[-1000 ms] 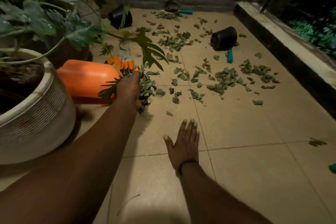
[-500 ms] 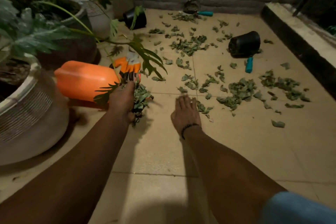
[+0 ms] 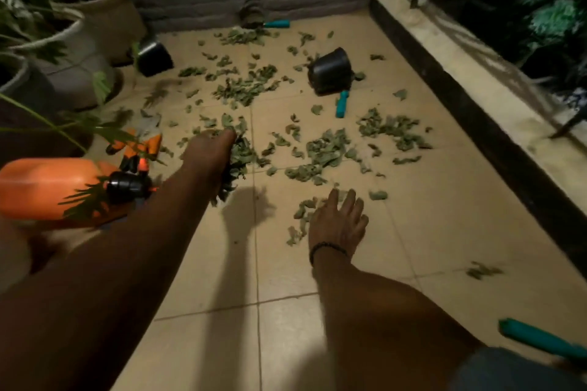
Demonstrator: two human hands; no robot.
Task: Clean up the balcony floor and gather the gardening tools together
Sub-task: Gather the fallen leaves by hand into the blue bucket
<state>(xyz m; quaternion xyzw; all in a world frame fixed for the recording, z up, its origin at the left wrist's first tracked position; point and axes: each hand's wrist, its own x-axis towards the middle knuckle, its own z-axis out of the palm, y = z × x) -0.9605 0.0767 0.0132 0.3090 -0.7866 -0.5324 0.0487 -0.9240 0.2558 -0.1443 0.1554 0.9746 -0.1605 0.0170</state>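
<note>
Since the earlier frame the right hand (image 3: 338,222) is reaching open toward light, crumbly dry leaves (image 3: 320,152) at twelve o'clock on the floor (image 3: 413,232), best scooped from beneath, while the left hand (image 3: 211,152) is clutching a leaf bunch.

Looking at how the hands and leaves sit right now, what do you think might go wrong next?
The left hand already holds a full clump of leaves; grabbing more may spill some. The right hand, flat on scattered leaves, may only spread them. The teal-handled tool half under the tipped black pot is easy to overlook.
</note>
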